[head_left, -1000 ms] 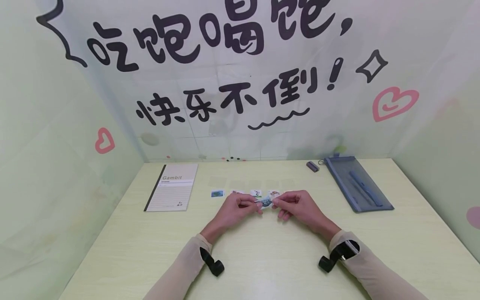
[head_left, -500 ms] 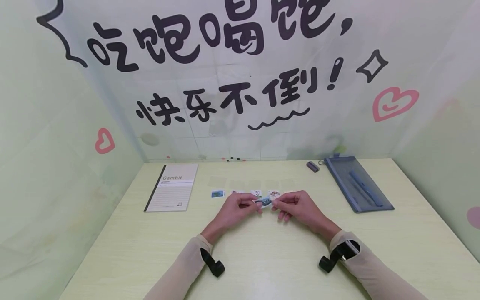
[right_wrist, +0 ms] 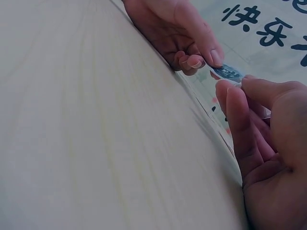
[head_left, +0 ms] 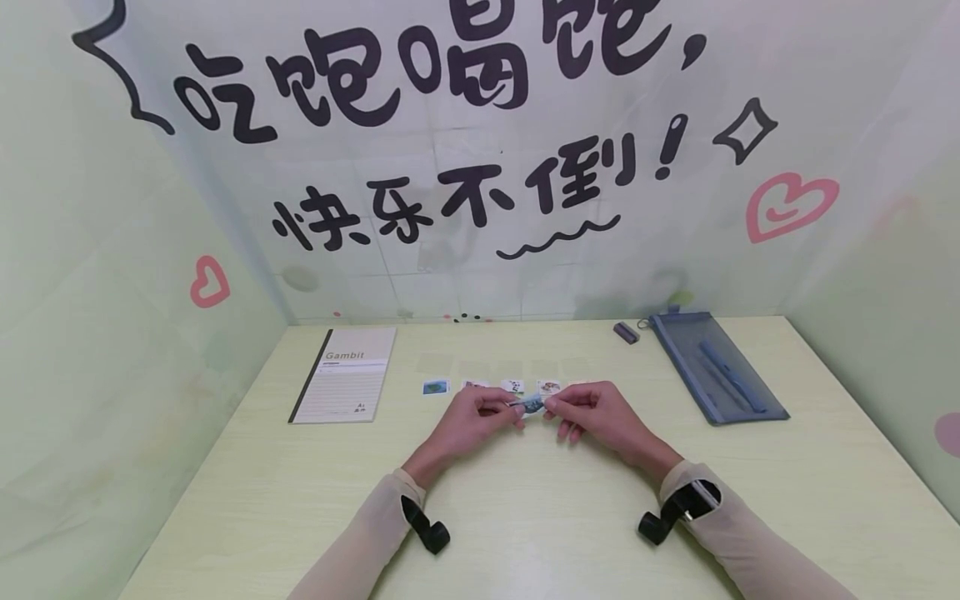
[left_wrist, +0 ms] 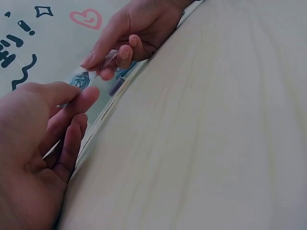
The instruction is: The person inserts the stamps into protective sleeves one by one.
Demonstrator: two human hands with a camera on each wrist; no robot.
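Note:
Between my two hands is a small stamp with a blue picture, raised a little off the tabletop. My left hand pinches its left end between thumb and fingers. At the other end, thumb and forefinger of my right hand pinch it too. The left wrist view shows the stamp's blue print and a bit of clear film by the right fingers. In the right wrist view the stamp looks slightly bowed; fingertips hide its ends.
Beyond my hands lies a row of several stamps, partly covered, with faint clear sleeves behind. A notebook lies left. At back right are an eraser and a blue mesh pouch with a pen inside.
Both hands stay in nearly the same place, still holding the stamp, which shifts and tilts only very slightly.

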